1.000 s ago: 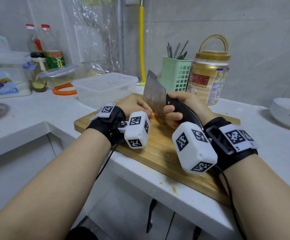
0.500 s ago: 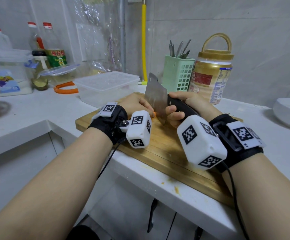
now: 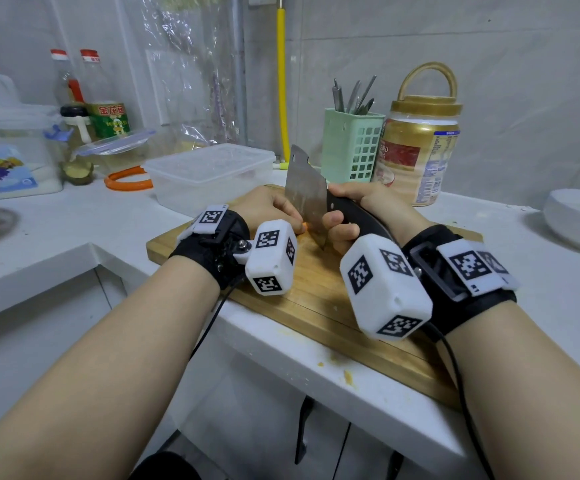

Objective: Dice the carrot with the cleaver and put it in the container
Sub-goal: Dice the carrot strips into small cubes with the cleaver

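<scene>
Both hands curled: right hand (image 3: 358,216) round cleaver (image 3: 307,192), left hand (image 3: 268,209) on carrot (image 3: 304,226)

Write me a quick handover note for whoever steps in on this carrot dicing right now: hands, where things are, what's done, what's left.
Right hand grips the cleaver by its black handle, blade edge down on the wooden cutting board.
Left hand has its fingers curled over the carrot beside the blade; only an orange sliver shows.
The clear container sits behind the board; no carrot visible in it.
Done: cutting is under way; how much is diced is hidden by the hands.
Left: finish dicing, then move the pieces into the container.
</scene>
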